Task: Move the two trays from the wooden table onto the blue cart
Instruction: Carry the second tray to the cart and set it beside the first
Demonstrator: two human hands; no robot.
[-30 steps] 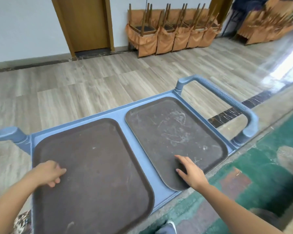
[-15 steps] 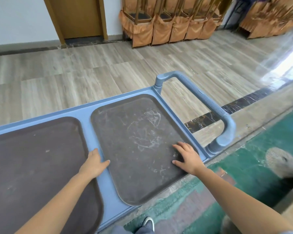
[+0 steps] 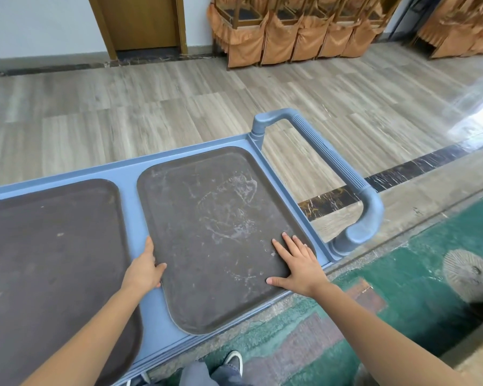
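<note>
Two dark brown trays lie side by side on the blue cart [image 3: 131, 190]. The right tray [image 3: 215, 227] is scuffed with whitish marks, and its near end overhangs the cart's front edge a little. The left tray [image 3: 48, 260] fills the cart's left part. My left hand [image 3: 144, 270] grips the right tray's left rim, thumb on top. My right hand [image 3: 299, 263] lies flat on that tray's near right corner, fingers spread.
The cart's blue handle [image 3: 346, 179] loops out at the right end. Beyond is wood-look floor, a wooden door [image 3: 142, 20] and stacked chairs with orange covers [image 3: 290, 32]. A green patterned carpet [image 3: 402, 288] lies at the right. My shoe [image 3: 233, 362] shows below.
My left hand left the left tray and went to the right tray's left rim. My right hand slid toward that tray's right corner. The view has turned to the right.
</note>
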